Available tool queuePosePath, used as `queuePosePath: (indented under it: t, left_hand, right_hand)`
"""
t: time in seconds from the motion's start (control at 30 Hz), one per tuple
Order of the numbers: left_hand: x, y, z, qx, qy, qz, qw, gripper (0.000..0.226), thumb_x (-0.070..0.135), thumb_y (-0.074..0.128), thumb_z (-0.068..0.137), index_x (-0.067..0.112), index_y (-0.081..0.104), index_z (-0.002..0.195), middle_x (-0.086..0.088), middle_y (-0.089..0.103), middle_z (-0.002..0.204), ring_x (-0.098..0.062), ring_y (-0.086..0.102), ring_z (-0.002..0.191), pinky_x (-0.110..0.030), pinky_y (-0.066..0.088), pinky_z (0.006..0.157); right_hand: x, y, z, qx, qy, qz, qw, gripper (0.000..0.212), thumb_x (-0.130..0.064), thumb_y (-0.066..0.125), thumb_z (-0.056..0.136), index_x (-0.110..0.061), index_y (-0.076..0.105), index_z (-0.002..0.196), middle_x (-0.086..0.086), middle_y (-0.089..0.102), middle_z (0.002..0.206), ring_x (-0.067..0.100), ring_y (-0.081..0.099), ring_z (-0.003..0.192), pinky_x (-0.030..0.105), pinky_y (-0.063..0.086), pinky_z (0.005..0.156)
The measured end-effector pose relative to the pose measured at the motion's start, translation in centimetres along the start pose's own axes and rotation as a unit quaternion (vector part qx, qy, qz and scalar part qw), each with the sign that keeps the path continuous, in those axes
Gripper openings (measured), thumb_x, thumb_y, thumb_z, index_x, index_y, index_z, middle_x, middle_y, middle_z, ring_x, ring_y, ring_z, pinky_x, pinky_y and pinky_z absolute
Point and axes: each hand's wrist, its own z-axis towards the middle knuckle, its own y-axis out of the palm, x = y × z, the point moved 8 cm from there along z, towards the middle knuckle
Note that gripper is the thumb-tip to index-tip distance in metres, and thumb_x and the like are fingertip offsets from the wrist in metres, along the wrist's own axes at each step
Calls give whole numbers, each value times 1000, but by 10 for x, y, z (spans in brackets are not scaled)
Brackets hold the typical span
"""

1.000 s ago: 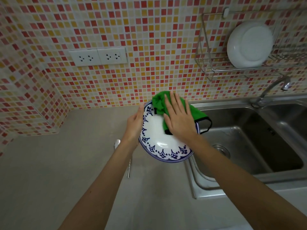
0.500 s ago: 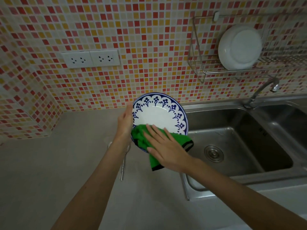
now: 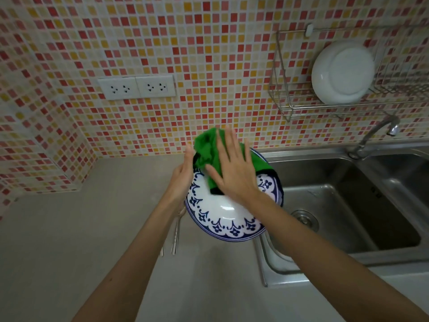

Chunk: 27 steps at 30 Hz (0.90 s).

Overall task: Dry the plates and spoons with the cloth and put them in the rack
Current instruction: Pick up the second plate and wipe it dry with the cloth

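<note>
Grey, matte counter (image 3: 69,228) runs along the bottom here, meeting a mosaic wall (image 3: 139,31) of red, orange and cream tiles that wraps round the left corner, with a white double socket panel (image 3: 137,87) set into it. Over the counter's right end, right at the edge of the steel sink (image 3: 336,205), the blue-patterned plate (image 3: 222,217) is held up off the surface, tilted towards the camera. The left hand (image 3: 183,180) grips its left rim, thumb along the edge, the other fingers hidden behind the plate. The right hand (image 3: 234,173) lies flat, fingers straight and spread apart, pressing the green cloth (image 3: 206,154) onto the plate's upper half, the cloth bunching over the top rim. Below the left wrist, the spoons (image 3: 175,238) lie on the counter, only their slim handles showing. Up on the wall to the right hangs the wire rack (image 3: 285,108) with a white plate (image 3: 342,73) standing on edge in it, and the curved tap (image 3: 376,133) sits just beneath
</note>
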Motion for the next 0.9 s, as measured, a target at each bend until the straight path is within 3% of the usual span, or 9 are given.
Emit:
queuePosePath:
  t: [0.17, 0.27, 0.3, 0.37, 0.43, 0.57, 0.7, 0.83, 0.9]
  left_hand:
    - [0, 0, 5, 6, 0, -14, 1000, 33, 55, 36, 93, 35, 63, 90, 14, 69, 78, 5, 69, 62, -11, 51, 49]
    - [5, -1, 10, 0, 14, 16, 1000, 37, 52, 37, 94, 29, 65, 96, 9, 71, 85, 3, 69, 65, -11, 52, 53]
    - [6, -1, 11, -3, 16, 23, 1000, 37, 52, 37, 94, 29, 66, 95, 8, 71, 86, 1, 70, 68, -13, 53, 56]
    - [7, -3, 12, -7, 19, 36, 999, 34, 51, 37, 95, 33, 66, 90, 9, 71, 87, -3, 70, 75, -18, 53, 65]
    - [10, -6, 13, -11, 20, 48, 999, 34, 51, 38, 95, 34, 66, 87, 8, 72, 87, -4, 70, 75, -19, 53, 65]
    - [15, -8, 14, -38, 16, 87, 995, 37, 52, 39, 94, 31, 68, 83, 7, 73, 82, -7, 70, 73, -22, 53, 67]
    - [16, -2, 17, -70, 10, 107, 992, 35, 51, 38, 94, 34, 67, 88, 13, 73, 80, -1, 71, 71, -16, 55, 62]
    - [15, 5, 18, -81, -3, 122, 989, 34, 50, 36, 95, 37, 66, 84, 20, 71, 70, 5, 69, 65, -11, 51, 56]
    - [13, 11, 17, -94, -11, 132, 987, 34, 50, 35, 96, 36, 65, 87, 21, 70, 76, 6, 68, 67, -10, 50, 58]
  right_hand:
    - [27, -24, 24, 5, 69, -44, 997, 91, -74, 13, 84, -9, 14, 149, 13, 6, 158, 24, 3, 146, 51, 3, 116]
    - [45, -35, 31, -17, 149, 29, 988, 94, -75, 24, 83, -11, 9, 150, 12, -1, 159, 24, 3, 147, 53, 8, 116]
    - [48, -39, 34, -17, 143, 53, 988, 93, -74, 27, 83, -15, 3, 151, 10, -4, 159, 25, 3, 147, 54, 9, 115]
    - [40, -53, 37, -20, 41, 78, 996, 84, -71, 30, 84, -26, 4, 150, 7, 3, 159, 25, 13, 146, 55, 19, 113]
    - [37, -54, 36, -88, -50, 131, 986, 75, -65, 43, 84, -32, 18, 148, 2, 27, 155, 21, 35, 137, 47, 37, 107]
    - [52, -30, 29, -305, 16, 303, 903, 76, -47, 70, 76, -28, 37, 141, -5, 49, 140, 14, 49, 124, 33, 39, 106]
    - [62, -16, 22, -381, 80, 344, 854, 32, -32, 73, 78, -22, 62, 106, -1, 67, 108, 19, 64, 99, 29, 49, 92]
    - [69, -6, 16, -326, 107, 355, 870, 12, -27, 71, 81, -20, 63, 87, 7, 69, 94, 20, 62, 83, 29, 48, 78]
    - [73, 2, 9, -299, 123, 365, 873, 10, -23, 70, 82, -16, 63, 85, 4, 66, 82, 18, 59, 76, 26, 44, 68]
